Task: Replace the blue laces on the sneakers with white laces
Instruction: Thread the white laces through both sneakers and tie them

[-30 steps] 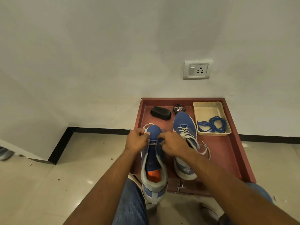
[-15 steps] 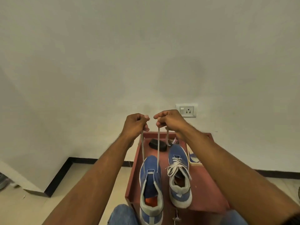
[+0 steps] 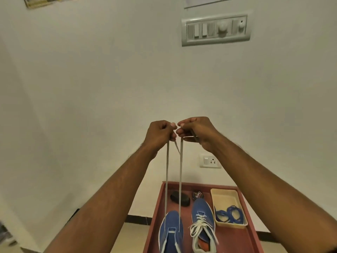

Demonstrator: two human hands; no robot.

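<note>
Beside laced sneaker (image 3: pixel 202 223), tub (image 3: pixel 221 195) holds blue laces (image 3: pixel 228 214).

Two sneakers (image 3: pixel 187 230) are sitting side by side in a tray (image 3: pixel 249 232); a tub (image 3: pixel 225 199) is lying right of them, a brush (image 3: pixel 179 197) and tin (image 3: pixel 197 195) behind

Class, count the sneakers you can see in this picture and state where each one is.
2. The left sneaker lies on the red tray, with its white lace pulled upward. The right sneaker lies beside it, already laced white.

Head cam, fwd toward wall (image 3: pixel 91 88)
</note>
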